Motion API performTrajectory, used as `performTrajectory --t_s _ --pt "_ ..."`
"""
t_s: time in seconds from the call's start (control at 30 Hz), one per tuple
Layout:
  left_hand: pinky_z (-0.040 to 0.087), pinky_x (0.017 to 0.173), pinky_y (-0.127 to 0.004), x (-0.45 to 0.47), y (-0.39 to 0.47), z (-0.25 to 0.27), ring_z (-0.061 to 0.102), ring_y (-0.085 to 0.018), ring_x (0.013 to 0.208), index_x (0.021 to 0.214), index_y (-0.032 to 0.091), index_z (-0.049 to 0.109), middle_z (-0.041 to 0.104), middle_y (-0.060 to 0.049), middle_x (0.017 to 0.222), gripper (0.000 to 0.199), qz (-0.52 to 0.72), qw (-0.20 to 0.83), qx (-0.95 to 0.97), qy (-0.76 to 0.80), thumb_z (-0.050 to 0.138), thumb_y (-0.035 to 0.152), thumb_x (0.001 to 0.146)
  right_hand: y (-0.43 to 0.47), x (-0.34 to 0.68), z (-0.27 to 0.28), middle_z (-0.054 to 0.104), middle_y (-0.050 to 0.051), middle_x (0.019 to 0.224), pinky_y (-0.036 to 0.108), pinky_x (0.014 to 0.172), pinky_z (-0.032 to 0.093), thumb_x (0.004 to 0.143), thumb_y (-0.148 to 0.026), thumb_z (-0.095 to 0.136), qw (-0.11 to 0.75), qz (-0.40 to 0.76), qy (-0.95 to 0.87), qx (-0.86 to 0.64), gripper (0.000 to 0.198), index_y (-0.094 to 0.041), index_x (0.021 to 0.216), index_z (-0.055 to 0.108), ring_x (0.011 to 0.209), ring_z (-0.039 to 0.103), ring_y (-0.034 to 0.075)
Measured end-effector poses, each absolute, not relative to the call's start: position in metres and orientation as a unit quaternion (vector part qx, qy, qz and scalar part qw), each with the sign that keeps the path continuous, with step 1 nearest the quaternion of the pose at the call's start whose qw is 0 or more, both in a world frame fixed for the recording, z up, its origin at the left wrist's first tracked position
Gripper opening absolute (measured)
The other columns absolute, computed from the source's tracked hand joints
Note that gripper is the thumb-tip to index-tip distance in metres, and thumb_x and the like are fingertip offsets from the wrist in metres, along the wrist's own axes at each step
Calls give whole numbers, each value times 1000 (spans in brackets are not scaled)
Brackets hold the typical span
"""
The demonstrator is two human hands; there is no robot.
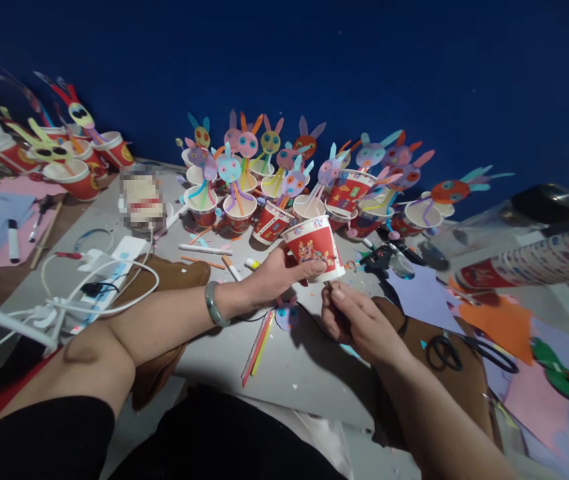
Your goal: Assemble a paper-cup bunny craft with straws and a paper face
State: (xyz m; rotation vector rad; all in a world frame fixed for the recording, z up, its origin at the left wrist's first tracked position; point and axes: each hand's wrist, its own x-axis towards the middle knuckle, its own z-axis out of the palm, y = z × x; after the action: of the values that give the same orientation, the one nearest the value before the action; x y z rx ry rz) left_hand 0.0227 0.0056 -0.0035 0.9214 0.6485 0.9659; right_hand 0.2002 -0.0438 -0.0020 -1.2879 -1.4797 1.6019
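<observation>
My left hand (277,275) is wrapped round a red-and-white paper cup (313,245), which is tilted above the grey board. Close beneath the cup's lower right edge, my right hand (347,313) is closed in a pinch. A thin dark tip shows at its fingers, too small and blurred to name. Below the hands lie a purple paper rabbit head (287,315) and a few coloured straws (260,350). Behind the cup stand several paper cups (241,212) with paper rabbit heads on straw-like strips.
On the left are a power strip (114,270) with white cables and a black marker (13,241). To the right lie black scissors (447,353), green-handled scissors (559,373), orange paper (497,320) and a stack of nested cups (529,260). A glue gun (379,260) lies behind.
</observation>
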Motion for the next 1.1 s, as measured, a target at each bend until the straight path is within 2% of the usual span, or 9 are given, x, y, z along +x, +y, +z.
performTrajectory --t_s 0.13,0.27,0.4,0.57,0.73,0.93,1.1 --pt "44 62 -23 24 10 -6 56 -9 68 94 14 63 64 -2 81 44 451 752 383 291 81 47 70 -45 202 2 56 -4 47 20 31 11 94 -60 44 299 717 -443 -447 41 -21 85 51 27 19 4" --pt "45 62 -25 22 18 -4 61 -13 69 95 13 65 68 -5 83 44 456 798 290 265 79 47 71 -48 204 4 59 -1 49 20 30 11 92 -63 48 294 737 -448 -412 44 -20 83 53 28 23 5" --pt "47 63 -27 17 23 1 64 -16 68 91 11 67 71 -10 82 42 417 846 229 239 68 51 78 -52 207 -1 58 -1 50 20 32 19 90 -64 51 321 713 -487 -389 44 -20 84 54 34 32 6" --pt "47 68 -30 14 20 7 64 -18 70 91 8 67 71 -14 82 46 371 879 208 215 57 52 82 -50 209 -8 54 -4 49 21 35 23 91 -61 51 418 669 -472 -394 41 -21 88 56 36 35 8" --pt "46 67 -31 14 20 6 62 -19 69 94 7 65 69 -14 77 50 345 894 205 197 51 53 82 -39 203 -5 53 -5 52 20 38 26 91 -54 56 506 628 -417 -420 34 -21 89 58 37 36 6" --pt "47 65 -31 14 19 0 62 -18 65 92 7 63 67 -11 71 54 306 906 229 180 57 57 74 -27 206 -6 30 -10 49 19 36 19 84 -56 65 559 599 -365 -442 37 -22 78 54 37 22 5" --pt "47 61 -29 18 13 -6 61 -16 63 83 13 63 67 -8 70 44 273 887 318 191 65 54 68 -31 207 -3 27 -12 51 23 39 18 81 -45 73 558 541 -414 -474 32 -23 101 61 38 19 5"
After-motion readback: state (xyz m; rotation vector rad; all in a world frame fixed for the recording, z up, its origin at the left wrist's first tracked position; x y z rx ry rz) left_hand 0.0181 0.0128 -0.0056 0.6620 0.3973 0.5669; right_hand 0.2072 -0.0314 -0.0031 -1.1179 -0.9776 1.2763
